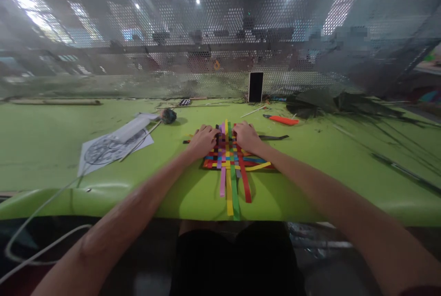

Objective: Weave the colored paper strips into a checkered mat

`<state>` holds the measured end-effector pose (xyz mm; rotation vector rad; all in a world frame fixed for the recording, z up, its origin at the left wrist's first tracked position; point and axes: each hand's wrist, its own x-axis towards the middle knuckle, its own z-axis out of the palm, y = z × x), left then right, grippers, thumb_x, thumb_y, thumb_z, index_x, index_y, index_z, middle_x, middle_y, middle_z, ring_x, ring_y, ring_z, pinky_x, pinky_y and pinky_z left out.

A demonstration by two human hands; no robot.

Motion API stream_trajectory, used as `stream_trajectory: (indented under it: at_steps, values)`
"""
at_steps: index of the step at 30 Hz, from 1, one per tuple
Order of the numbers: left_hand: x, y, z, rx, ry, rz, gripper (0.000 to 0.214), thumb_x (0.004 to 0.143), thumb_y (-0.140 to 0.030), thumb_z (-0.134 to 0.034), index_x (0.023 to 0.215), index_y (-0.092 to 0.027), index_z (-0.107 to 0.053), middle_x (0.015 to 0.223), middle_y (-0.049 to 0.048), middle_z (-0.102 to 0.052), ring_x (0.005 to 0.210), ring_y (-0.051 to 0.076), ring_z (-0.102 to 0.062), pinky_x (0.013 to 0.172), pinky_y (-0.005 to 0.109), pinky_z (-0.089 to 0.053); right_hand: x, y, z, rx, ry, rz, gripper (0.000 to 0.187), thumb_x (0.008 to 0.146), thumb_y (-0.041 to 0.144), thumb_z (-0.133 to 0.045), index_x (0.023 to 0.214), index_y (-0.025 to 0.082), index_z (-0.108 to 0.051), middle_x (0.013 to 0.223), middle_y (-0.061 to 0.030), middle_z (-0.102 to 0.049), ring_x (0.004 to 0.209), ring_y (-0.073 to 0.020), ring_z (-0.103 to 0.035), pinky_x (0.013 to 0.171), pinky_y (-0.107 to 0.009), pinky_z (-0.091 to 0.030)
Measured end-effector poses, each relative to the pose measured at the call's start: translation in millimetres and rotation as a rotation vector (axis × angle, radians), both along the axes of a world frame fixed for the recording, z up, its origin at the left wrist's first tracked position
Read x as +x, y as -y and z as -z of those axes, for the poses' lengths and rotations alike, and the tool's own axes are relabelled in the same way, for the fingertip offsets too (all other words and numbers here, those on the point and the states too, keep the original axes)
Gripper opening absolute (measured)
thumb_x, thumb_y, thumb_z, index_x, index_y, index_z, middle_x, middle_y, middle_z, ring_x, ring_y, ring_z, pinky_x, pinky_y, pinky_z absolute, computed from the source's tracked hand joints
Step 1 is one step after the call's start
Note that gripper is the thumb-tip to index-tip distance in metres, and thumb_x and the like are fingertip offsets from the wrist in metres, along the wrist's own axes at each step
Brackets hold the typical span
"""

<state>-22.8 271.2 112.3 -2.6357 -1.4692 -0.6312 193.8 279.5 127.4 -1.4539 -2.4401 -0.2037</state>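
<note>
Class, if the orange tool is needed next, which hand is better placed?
Probably the right hand: the orange tool lies to its right, while the left hand is at the left side of the woven strips.

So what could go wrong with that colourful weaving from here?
The long green strip hangs down toward the near edge of the table, so it might get snagged and pulled loose. The left hand and right hand are both on the far part of the weave; uneven pressure could skew it. An orange tool, perhaps a knife, lies beyond the right hand, so a careless reach might cause a cut.
</note>
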Motion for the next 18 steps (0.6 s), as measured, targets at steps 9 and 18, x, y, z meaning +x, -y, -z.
stream_trajectory:
  at_steps: [9,18]
  values:
    - [3,-2,2.7,-0.007,-0.055,-0.025,0.037,0.095,-0.017,-0.045,0.125,-0.022,-0.065,0.118,0.0144,-0.062,0.119,0.033,-0.049,0.1,0.051,-0.044,-1,8,-1.8,0.027,0.091,-0.024,0.025,0.091,0.007,-0.044,0.097,0.012,-0.068,0.106,-0.0177,-0.071,0.107,-0.0317,-0.053,0.091,-0.041,-0.033]
    - [3,-2,-0.2,0.002,-0.105,0.0,0.039,0.091,-0.01,-0.048,0.124,-0.022,-0.065,0.115,0.0128,-0.06,0.115,0.031,-0.052,0.1,0.045,-0.045,3,6,-27.6,-0.087,0.083,-0.056,0.028,0.083,0.002,-0.052,0.092,0.014,-0.076,0.1,-0.0141,-0.076,0.097,-0.0264,-0.063,0.086,-0.034,-0.043]
